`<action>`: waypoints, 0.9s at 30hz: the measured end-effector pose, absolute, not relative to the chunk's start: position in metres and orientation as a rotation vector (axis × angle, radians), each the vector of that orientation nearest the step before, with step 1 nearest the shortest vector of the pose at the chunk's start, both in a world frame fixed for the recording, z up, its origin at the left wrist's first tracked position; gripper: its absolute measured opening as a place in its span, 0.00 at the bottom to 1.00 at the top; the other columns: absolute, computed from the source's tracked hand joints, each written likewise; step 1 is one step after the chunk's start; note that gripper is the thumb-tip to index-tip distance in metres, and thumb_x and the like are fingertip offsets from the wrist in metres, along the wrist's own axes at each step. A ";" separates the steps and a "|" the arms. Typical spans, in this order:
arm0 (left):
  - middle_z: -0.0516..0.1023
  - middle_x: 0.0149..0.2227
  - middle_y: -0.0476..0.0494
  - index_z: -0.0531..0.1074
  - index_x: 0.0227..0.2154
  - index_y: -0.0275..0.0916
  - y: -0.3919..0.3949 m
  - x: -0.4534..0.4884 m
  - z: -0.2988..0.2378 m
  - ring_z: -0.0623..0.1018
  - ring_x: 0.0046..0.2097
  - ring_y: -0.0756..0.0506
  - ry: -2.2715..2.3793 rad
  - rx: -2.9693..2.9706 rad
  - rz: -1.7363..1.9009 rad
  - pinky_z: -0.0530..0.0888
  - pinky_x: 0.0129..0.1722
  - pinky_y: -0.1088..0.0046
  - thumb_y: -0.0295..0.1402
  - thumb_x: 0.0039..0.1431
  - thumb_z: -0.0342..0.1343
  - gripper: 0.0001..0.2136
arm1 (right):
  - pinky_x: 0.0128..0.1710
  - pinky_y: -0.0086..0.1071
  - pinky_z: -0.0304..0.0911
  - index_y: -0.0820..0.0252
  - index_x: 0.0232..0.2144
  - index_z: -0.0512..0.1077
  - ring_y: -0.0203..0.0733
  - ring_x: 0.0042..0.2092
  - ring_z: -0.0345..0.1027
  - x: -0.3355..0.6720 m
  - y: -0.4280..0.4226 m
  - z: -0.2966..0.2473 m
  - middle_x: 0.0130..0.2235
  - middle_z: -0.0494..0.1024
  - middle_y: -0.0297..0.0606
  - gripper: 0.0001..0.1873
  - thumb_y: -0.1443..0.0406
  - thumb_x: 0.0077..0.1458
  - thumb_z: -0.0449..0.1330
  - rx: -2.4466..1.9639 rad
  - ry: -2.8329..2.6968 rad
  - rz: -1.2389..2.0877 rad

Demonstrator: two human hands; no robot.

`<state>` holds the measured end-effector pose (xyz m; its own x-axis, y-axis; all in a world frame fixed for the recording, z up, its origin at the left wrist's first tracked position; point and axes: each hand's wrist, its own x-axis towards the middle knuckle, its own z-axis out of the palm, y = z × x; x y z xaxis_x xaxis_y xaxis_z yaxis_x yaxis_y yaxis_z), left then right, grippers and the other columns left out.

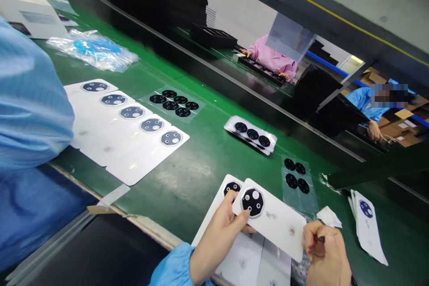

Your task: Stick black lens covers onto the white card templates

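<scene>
My left hand (219, 230) grips a white phone back cover (279, 223) by its camera end, the thumb on the edge of the black octagonal camera plate (253, 202). My right hand (326, 252) is at the cover's other end, its fingers pinched around a small dark object (321, 239) whose kind I cannot make out. The fingers are touching or very near the cover's edge. Beneath the held cover lie more white covers (243, 257), one with a black camera plate (231, 187) partly hidden by my left hand.
White covers (134, 161) lie overlapped at left, beside a blue sleeve (30, 111). Film sheets with black plates (170, 105) (296, 181), a stack (251, 136) and more covers (368, 232) are on the green bench. Co-workers (271, 56) (372, 103) sit beyond the rail.
</scene>
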<state>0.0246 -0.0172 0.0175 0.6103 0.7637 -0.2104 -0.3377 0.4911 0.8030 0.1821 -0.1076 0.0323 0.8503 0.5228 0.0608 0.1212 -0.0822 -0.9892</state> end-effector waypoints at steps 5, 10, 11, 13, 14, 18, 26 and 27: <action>0.74 0.43 0.39 0.63 0.40 0.37 -0.017 0.024 0.018 0.77 0.40 0.43 0.614 0.814 0.716 0.76 0.39 0.65 0.41 0.56 0.55 0.15 | 0.19 0.28 0.43 0.56 0.23 0.55 0.31 0.20 0.51 0.169 -0.102 0.042 0.20 0.64 0.27 0.14 0.58 0.59 0.47 -1.706 -0.570 0.277; 0.75 0.40 0.42 0.63 0.40 0.38 -0.017 0.024 0.017 0.77 0.40 0.44 0.603 0.820 0.718 0.76 0.38 0.66 0.40 0.56 0.55 0.14 | 0.17 0.27 0.44 0.57 0.23 0.57 0.30 0.20 0.51 0.171 -0.104 0.038 0.20 0.63 0.27 0.18 0.53 0.59 0.50 -1.679 -0.626 0.268; 0.75 0.40 0.42 0.63 0.40 0.38 -0.017 0.024 0.017 0.77 0.39 0.44 0.603 0.827 0.721 0.76 0.38 0.66 0.41 0.56 0.55 0.14 | 0.16 0.26 0.45 0.57 0.23 0.57 0.30 0.20 0.51 0.173 -0.105 0.037 0.20 0.64 0.27 0.19 0.52 0.58 0.51 -1.676 -0.638 0.262; 0.74 0.39 0.43 0.63 0.39 0.38 -0.017 0.024 0.016 0.77 0.39 0.44 0.601 0.841 0.728 0.76 0.38 0.66 0.41 0.56 0.55 0.14 | 0.16 0.24 0.48 0.57 0.23 0.58 0.29 0.20 0.52 0.177 -0.106 0.036 0.21 0.65 0.27 0.19 0.51 0.57 0.53 -1.662 -0.678 0.241; 0.74 0.39 0.44 0.63 0.39 0.38 -0.017 0.024 0.016 0.77 0.38 0.45 0.600 0.845 0.732 0.76 0.38 0.66 0.42 0.56 0.55 0.14 | 0.16 0.23 0.49 0.58 0.24 0.60 0.29 0.19 0.53 0.179 -0.107 0.035 0.21 0.66 0.27 0.19 0.51 0.56 0.55 -1.652 -0.702 0.233; 0.74 0.36 0.47 0.64 0.38 0.39 -0.018 0.025 0.017 0.77 0.36 0.46 0.598 0.843 0.734 0.76 0.36 0.68 0.43 0.53 0.57 0.15 | 0.16 0.26 0.59 0.61 0.28 0.66 0.32 0.21 0.62 0.188 -0.109 0.031 0.28 0.74 0.36 0.16 0.55 0.50 0.63 -1.663 -0.727 0.181; 0.74 0.38 0.47 0.63 0.38 0.40 -0.019 0.025 0.018 0.76 0.36 0.46 0.597 0.863 0.714 0.76 0.36 0.68 0.41 0.55 0.55 0.13 | 0.26 0.30 0.65 0.62 0.32 0.69 0.37 0.31 0.67 0.178 -0.105 0.041 0.35 0.73 0.41 0.12 0.62 0.46 0.66 -1.598 -0.718 0.025; 0.74 0.37 0.47 0.63 0.38 0.40 -0.019 0.025 0.018 0.76 0.36 0.46 0.595 0.861 0.708 0.76 0.36 0.68 0.40 0.55 0.55 0.13 | 0.27 0.30 0.65 0.62 0.33 0.69 0.37 0.31 0.67 0.176 -0.105 0.043 0.35 0.73 0.40 0.13 0.63 0.46 0.66 -1.597 -0.696 0.028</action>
